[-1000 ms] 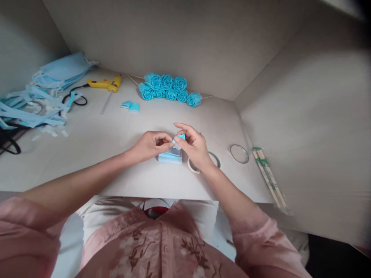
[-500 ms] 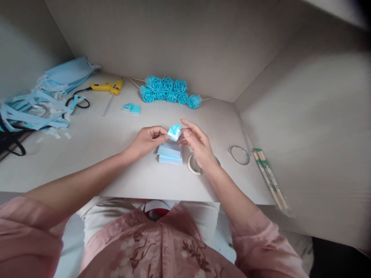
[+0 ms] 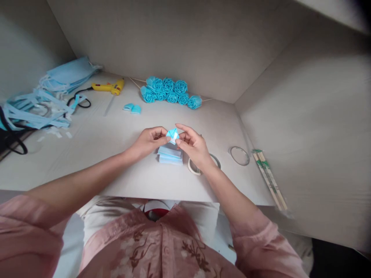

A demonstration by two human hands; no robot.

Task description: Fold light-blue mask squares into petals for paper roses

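Between my hands, above the table, is a small folded piece of blue mask fabric (image 3: 173, 133) with a white strip on it. My left hand (image 3: 152, 138) pinches its left side between thumb and fingers. At its right side, my right hand (image 3: 193, 143) has its thumb pressed on the lower edge and its fingers curved behind. A stack of pale blue folded fabric pieces (image 3: 170, 156) lies on the table just below the hands. Partly behind my right wrist is a roll of cream tape (image 3: 193, 166). Two small folded blue pieces (image 3: 135, 109) lie farther back to the left.
Blue fabric roses (image 3: 172, 96) on sticks lie along the back wall. A yellow glue gun (image 3: 108, 87), stacked face masks (image 3: 69, 73) and cut strips (image 3: 34, 112) are at the left. A thin ring (image 3: 240, 156) and packed wooden sticks (image 3: 269, 179) lie at the right.
My right hand has closed in on the folded fabric, its thumb now on the lower edge. The piece has tilted and shifted slightly left. My left hand keeps its pinch.
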